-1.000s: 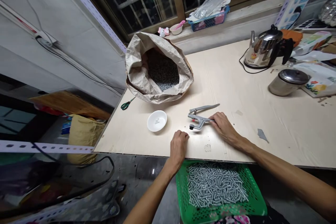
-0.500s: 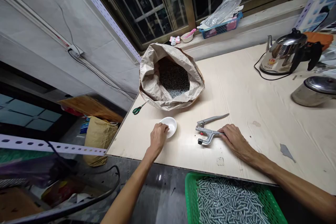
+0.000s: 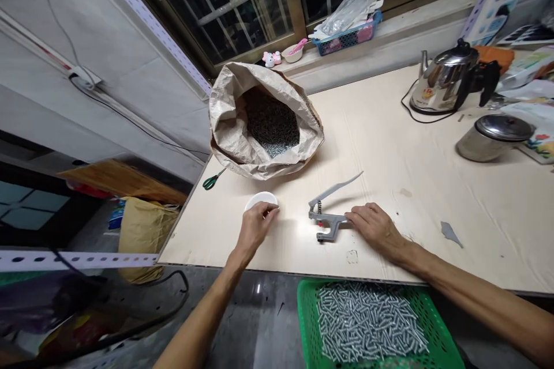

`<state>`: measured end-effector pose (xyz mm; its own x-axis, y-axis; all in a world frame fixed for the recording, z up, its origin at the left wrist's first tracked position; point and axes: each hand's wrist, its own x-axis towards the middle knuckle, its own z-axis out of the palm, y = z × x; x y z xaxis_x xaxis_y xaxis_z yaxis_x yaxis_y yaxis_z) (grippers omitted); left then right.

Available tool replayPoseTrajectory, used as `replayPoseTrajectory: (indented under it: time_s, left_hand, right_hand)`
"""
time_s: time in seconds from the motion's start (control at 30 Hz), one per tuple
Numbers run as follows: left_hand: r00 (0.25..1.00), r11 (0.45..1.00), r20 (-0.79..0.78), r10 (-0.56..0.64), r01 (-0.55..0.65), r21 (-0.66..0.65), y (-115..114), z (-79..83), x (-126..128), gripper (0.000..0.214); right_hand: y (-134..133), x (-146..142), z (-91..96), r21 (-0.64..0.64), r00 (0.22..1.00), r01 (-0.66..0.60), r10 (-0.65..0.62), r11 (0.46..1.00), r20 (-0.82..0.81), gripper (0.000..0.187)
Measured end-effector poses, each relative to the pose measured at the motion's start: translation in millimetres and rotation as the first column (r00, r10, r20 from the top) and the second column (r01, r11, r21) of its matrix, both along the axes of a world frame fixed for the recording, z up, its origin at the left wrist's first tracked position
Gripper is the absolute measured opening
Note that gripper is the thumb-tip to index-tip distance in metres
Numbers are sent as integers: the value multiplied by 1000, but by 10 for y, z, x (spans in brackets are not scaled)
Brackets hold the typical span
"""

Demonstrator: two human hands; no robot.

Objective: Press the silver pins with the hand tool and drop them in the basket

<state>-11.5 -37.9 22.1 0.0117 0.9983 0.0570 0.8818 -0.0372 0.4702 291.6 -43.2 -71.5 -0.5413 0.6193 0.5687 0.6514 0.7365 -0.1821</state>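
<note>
My left hand [image 3: 254, 226] covers the near half of a small white dish [image 3: 261, 199] on the light wooden table [image 3: 389, 150], fingers curled over its rim. My right hand [image 3: 373, 223] grips the lower handle of grey metal hand pliers [image 3: 328, 211]; the tool stands upright on the table with its upper lever raised toward the back right. Behind both hands sits an open paper sack [image 3: 264, 121] full of small dark metal pieces.
A green basket [image 3: 371, 326] of silver pins sits below the table's front edge. Green-handled scissors [image 3: 213, 180] lie at the left edge. A steel kettle [image 3: 448, 76], a lidded steel pot [image 3: 493, 136] and packets stand at the right. A blue basket [image 3: 346, 31] rests on the windowsill.
My left hand left the table's front edge and went to the white dish, now curling over it. The pliers, lying flat before, now stand upright under my right hand.
</note>
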Motion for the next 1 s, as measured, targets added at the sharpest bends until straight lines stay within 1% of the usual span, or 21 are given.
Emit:
replayPoseTrajectory:
  time_s: [0.03, 0.1, 0.2, 0.27, 0.33, 0.4, 0.6, 0.73, 0.83, 0.9, 1.0]
  left_hand:
    - [990, 1000, 138, 17, -16, -9, -96, -17, 123, 16]
    - [934, 998, 352, 59, -46, -44, -286, -100, 379, 21]
    - [856, 993, 503, 115, -95, -65, -483, -296, 684, 22]
    - [827, 988, 542, 151, -135, -69, -533, -419, 788, 21]
    - [814, 984, 553, 177, -155, -86, -540, -499, 822, 21]
    - [812, 981, 551, 193, -157, -113, -533, -536, 818, 20]
    - [809, 963, 535, 242, -135, -232, -502, -580, 792, 24]
    - [870, 934, 420, 257, -111, -341, -429, -579, 770, 27]
    - [913, 880, 335, 234, -52, -472, -362, -528, 730, 30]
    - [926, 827, 305, 221, -12, -562, -327, -489, 702, 32]
    - [934, 760, 284, 215, 23, -649, -299, -456, 684, 36]
  right_hand:
    - [-14, 1, 6, 27, 1000, -2, 1, 1000, 20, 28]
    - [-40, -3, 17, 35, 999, 1, -3, 999, 51, 32]
    - [-64, -24, 33, 49, 998, -7, 4, 999, 65, 30]
    - [-67, -40, 38, 123, 999, -18, 12, 992, 47, 26]
    - [-61, -53, 35, 185, 1000, -13, 8, 983, 29, 21]
    - [-49, -59, 26, 192, 1000, -3, -2, 981, 25, 19]
    - [-27, -67, -27, 91, 998, 25, -31, 995, 57, 16]
    - [-25, -83, -69, 28, 995, 50, -52, 998, 89, 18]
    - [-20, -94, -84, -15, 992, 47, -45, 999, 119, 18]
    - [-16, -99, -80, -44, 990, 40, -33, 998, 139, 18]
    - [-20, -105, -53, -89, 987, 46, -32, 995, 158, 16]
